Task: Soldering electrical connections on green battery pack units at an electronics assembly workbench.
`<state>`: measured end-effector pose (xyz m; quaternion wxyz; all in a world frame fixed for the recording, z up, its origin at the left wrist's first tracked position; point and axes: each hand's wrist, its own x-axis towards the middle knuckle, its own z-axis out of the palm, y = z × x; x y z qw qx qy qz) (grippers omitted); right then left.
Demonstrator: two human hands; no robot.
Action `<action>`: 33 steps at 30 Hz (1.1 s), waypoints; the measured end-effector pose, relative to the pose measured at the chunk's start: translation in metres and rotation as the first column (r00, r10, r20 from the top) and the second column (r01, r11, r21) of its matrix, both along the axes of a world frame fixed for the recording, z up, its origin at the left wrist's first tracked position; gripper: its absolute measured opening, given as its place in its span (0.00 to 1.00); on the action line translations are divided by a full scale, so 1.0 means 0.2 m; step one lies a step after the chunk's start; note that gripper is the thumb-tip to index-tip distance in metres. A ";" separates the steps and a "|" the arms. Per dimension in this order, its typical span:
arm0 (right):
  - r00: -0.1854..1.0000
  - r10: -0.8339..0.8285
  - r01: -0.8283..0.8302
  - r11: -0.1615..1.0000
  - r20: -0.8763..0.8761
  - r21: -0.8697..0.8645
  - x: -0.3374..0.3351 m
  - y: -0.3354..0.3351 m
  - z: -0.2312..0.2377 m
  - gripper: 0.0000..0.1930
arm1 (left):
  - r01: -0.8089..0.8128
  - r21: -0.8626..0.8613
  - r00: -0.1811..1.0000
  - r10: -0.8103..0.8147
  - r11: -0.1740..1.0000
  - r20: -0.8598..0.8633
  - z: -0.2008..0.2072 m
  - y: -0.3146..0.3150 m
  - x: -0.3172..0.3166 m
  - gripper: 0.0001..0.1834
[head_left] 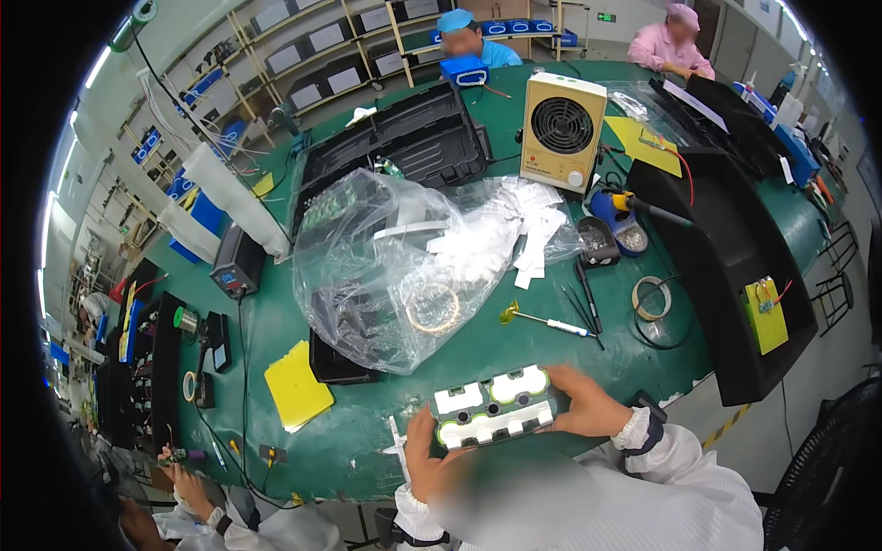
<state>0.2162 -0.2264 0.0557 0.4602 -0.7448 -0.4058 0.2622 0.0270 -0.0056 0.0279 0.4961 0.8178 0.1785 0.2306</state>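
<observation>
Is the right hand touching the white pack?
Touching. The head view shows the right hand gripping the right end of the white pack, no visible gap.

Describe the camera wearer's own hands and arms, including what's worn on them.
The left hand and right hand are both ungloved. The left sleeve and right sleeve are white and loose, with gathered cuffs; fine stripes show on the right one. A dark band circles the right sleeve near the cuff.

Electronics assembly workshop, green workbench, soldering iron, beige fan, shelved boxes
</observation>
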 end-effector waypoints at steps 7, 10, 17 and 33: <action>0.990 0.054 -0.064 0.996 -0.132 -0.069 0.04 0.03 -0.02 0.48 | -0.103 -0.131 0.995 0.104 0.986 0.001 -0.02 -0.04 -0.03 0.34; 0.972 0.077 -0.092 0.994 -0.220 -0.061 0.05 0.03 -0.01 0.50 | -0.142 -0.091 0.990 0.141 0.986 -0.012 -0.01 -0.07 -0.06 0.28; 0.939 0.088 -0.085 0.996 -0.332 0.025 0.05 0.05 0.01 0.49 | -0.207 -0.116 0.973 0.216 0.972 0.078 -0.03 -0.09 -0.04 0.22; 0.969 -0.080 0.019 0.968 0.235 0.249 -0.47 -0.03 -0.05 0.18 | -0.129 0.059 0.965 0.112 0.990 0.235 -0.05 -0.25 -0.23 0.33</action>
